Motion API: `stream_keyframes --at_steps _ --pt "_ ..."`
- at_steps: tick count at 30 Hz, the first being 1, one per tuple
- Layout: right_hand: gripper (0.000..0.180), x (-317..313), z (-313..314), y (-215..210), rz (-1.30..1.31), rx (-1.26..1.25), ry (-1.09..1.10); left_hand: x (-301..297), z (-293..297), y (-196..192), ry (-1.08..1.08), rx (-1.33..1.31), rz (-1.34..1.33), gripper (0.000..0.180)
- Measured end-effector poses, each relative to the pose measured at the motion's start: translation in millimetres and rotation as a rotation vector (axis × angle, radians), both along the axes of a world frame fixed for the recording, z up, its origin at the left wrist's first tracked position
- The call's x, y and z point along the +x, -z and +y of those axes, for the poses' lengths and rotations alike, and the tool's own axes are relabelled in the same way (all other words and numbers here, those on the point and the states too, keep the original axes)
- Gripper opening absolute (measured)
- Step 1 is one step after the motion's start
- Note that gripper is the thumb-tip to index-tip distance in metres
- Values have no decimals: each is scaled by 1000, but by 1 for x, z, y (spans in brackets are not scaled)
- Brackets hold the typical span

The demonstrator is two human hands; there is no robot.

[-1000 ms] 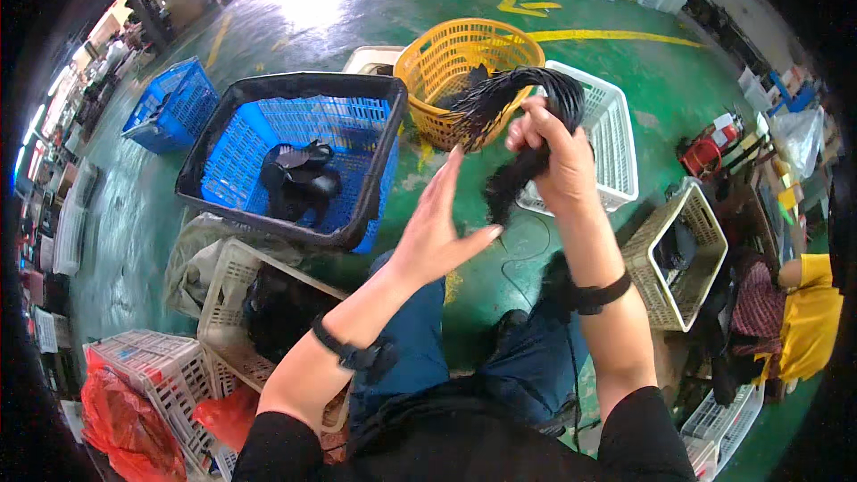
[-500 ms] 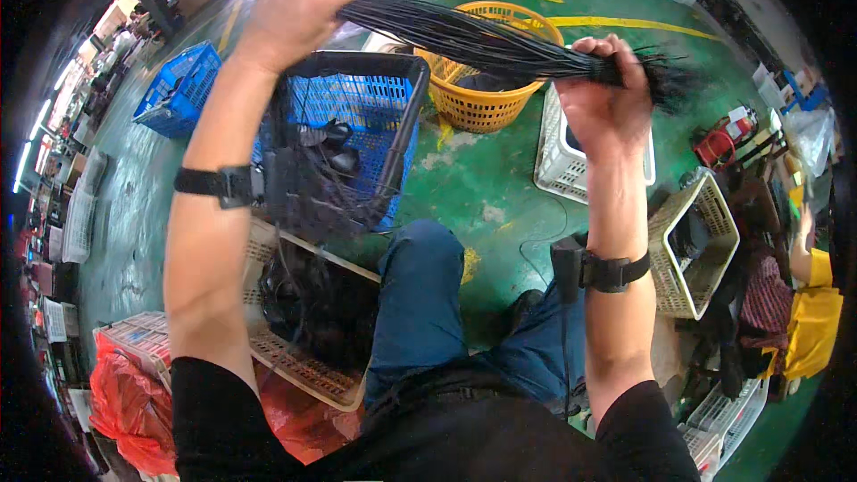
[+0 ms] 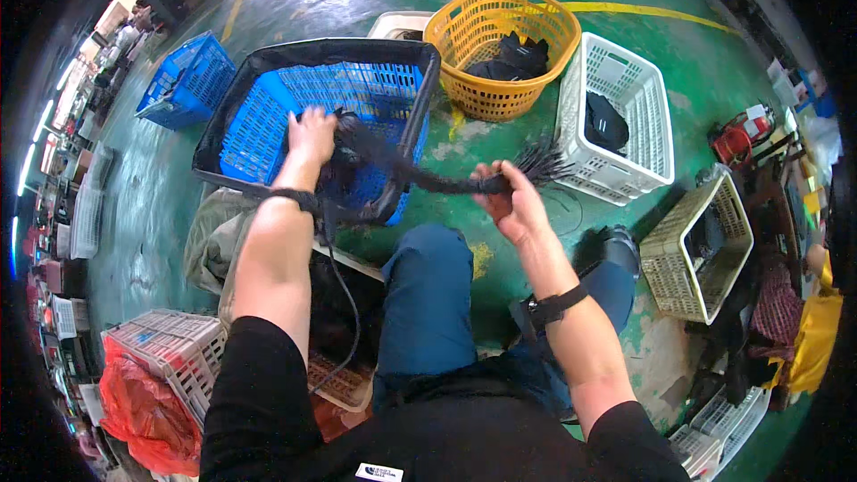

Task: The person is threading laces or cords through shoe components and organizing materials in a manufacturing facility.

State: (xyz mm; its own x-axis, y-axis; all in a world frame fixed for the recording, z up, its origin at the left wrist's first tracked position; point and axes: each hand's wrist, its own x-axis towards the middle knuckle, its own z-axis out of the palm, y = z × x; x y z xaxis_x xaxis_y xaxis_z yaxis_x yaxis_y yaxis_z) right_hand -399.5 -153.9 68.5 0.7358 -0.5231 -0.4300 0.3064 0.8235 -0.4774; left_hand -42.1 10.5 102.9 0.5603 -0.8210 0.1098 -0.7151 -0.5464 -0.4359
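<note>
A long bundle of thin black cords (image 3: 439, 181) stretches between my two hands, sagging in the middle and crossing the right rim of a blue basket (image 3: 268, 129) edged with black cloth. Over that basket, my left hand (image 3: 312, 134) is closed at the bundle's left end; its grip is partly blurred. My right hand (image 3: 515, 205) wraps its fingers round the bundle near the other end, above the floor in front of the white crate. Past that hand the loose cord tips fan out. Dark items inside the blue basket are partly hidden by my left arm.
A yellow basket (image 3: 500, 100) and a white crate (image 3: 616, 180) hold dark pieces on the green floor. Farther off stands a smaller blue crate (image 3: 192, 80). A beige crate (image 3: 683, 281) is at right, and a red plastic bag (image 3: 147, 411) at lower left.
Both hands have come down and nearer, bringing the bundle from high up to the blue basket's level. My left hand is now over the basket, and the bundle sags instead of being stretched out.
</note>
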Motion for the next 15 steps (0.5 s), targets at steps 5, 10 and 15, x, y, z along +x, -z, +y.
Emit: stream_keyframes --at_steps 5,10,15 --pt "19 -8 5 10 -30 89 22 -41 5 45 27 -241 739 89" --pt "21 4 1 -115 -391 -255 11 -134 -38 -26 646 -447 937 112" --pt "53 -41 -13 -265 -821 -597 23 -199 -100 -141 632 -1129 1654 21"
